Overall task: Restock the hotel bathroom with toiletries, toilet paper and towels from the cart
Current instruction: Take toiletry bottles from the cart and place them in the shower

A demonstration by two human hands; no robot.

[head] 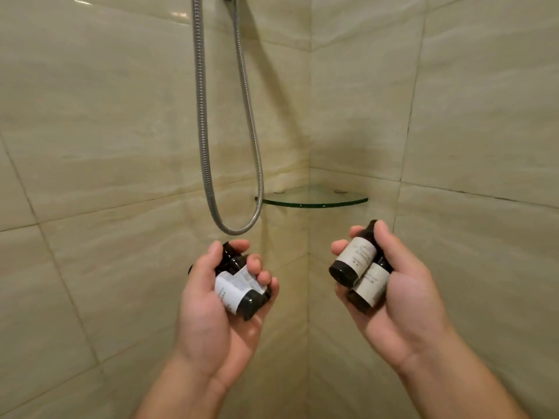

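Note:
My left hand [211, 309] is palm up and its fingers curl round two small dark toiletry bottles [239, 290] with white labels. My right hand [396, 300] grips two more dark bottles [358, 266] with pale labels, its thumb lying over the upper one. Both hands are held below a glass corner shelf [314, 202] fixed in the shower corner. Nothing stands on the shelf.
A metal shower hose [208, 164] hangs in a loop on the left wall, its lowest bend just above my left hand. Beige marble-look tiles [106, 131] cover both walls, which meet in a corner behind the shelf.

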